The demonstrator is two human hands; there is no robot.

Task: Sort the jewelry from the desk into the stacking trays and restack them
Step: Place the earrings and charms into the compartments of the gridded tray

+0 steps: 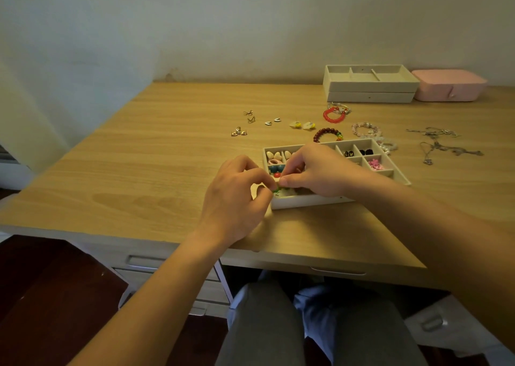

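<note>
Both meet over near-left corner of the cream compartmented tray on the light wooden surface. The left hand has fingers curled, thumb and forefinger pinching a small green jewelry piece; the right hand pinches same piece from opp. side. Piece sits between both, directly above corner compartment, so release goes straight down. Long axis: too small to tell. Dark red bead bracelet lies loose beyond tray, unsorted.
</note>
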